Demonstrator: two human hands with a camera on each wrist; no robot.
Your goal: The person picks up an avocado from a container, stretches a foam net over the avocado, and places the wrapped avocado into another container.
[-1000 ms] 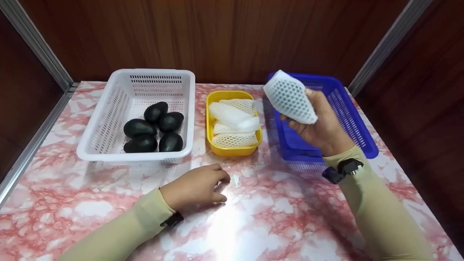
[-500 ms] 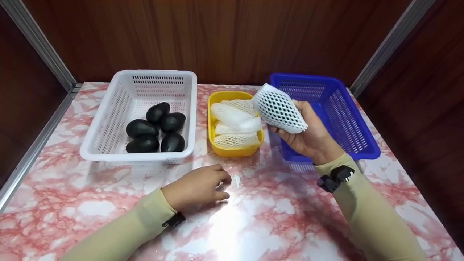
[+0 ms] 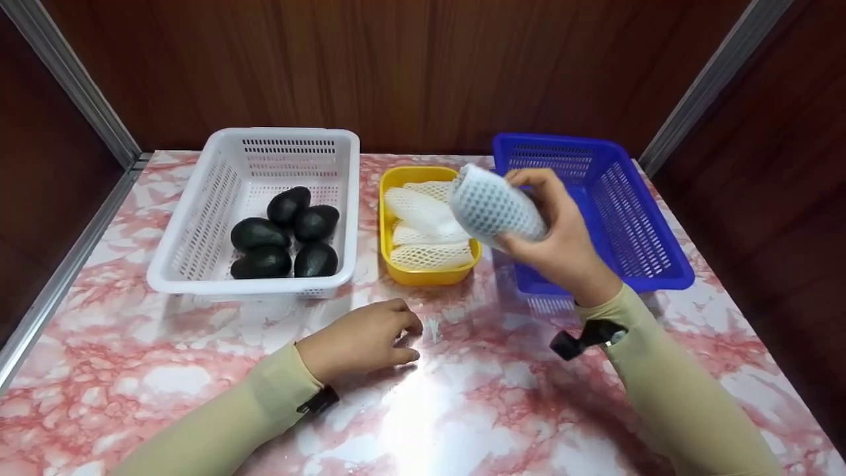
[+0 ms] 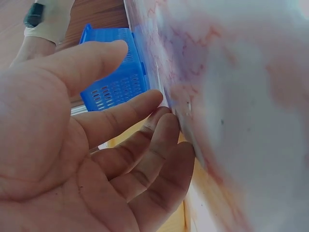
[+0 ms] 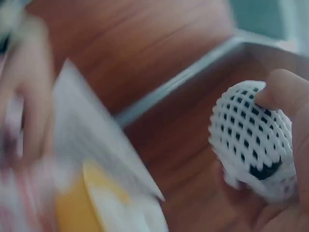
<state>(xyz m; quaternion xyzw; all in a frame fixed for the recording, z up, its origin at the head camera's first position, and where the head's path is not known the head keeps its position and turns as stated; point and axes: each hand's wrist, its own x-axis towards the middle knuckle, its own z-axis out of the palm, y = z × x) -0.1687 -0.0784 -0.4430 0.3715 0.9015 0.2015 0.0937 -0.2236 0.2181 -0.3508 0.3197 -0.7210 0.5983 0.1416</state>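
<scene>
In my right hand [image 3: 562, 241] I grip a dark avocado in a white foam net [image 3: 492, 205], raised over the gap between the yellow container and the blue basket. The right wrist view shows the dark skin through the mesh of the netted avocado [image 5: 246, 128], with thumb and fingers around it. My left hand [image 3: 360, 340] rests on the table in front of the yellow container [image 3: 426, 276], its fingers loosely bent around nothing. More white foam nets [image 3: 429, 254] lie in that container.
A white basket [image 3: 248, 287] at the left holds several bare avocados [image 3: 261, 235]. The blue basket [image 3: 605, 281] stands at the right. Wooden panels [image 3: 423, 73] enclose the marbled tabletop [image 3: 178, 383] at the back and sides.
My right hand has brought the netted avocado left and down from over the blue basket, turning it and shifting its grip. The left hand has stayed in place.
</scene>
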